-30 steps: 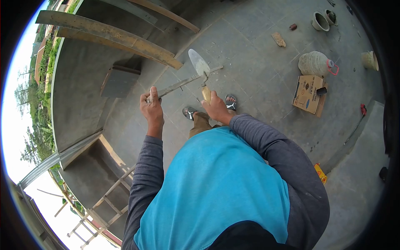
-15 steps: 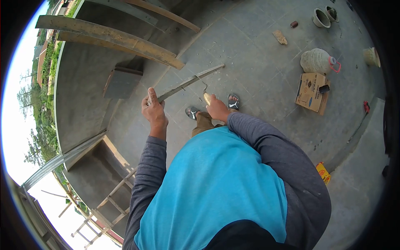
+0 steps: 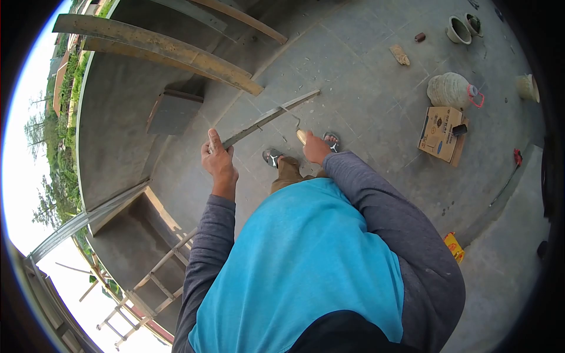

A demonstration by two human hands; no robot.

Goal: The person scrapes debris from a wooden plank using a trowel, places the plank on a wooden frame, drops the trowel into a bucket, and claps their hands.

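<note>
My left hand (image 3: 219, 160) is closed round the near end of a long, narrow grey strip (image 3: 271, 117), thumb pointing up. The strip slants away to the upper right over the floor. My right hand (image 3: 316, 147) grips the wooden handle of a trowel (image 3: 301, 136). Its bent metal neck points towards the strip, and the blade appears edge-on as a thin line near the strip's middle. Whether blade and strip touch is hard to tell.
Wooden boards (image 3: 170, 52) jut out at the upper left, above a grey panel (image 3: 174, 113). A wooden ladder (image 3: 154, 279) stands lower left. To the right are a cardboard box (image 3: 436, 132), a large bottle (image 3: 448, 90), a bucket (image 3: 458, 30) and a yellow packet (image 3: 454, 247).
The trowel has turned from showing its broad blade face to lying edge-on by the strip. My right hand has moved slightly right and away from my left hand, which still holds the strip.
</note>
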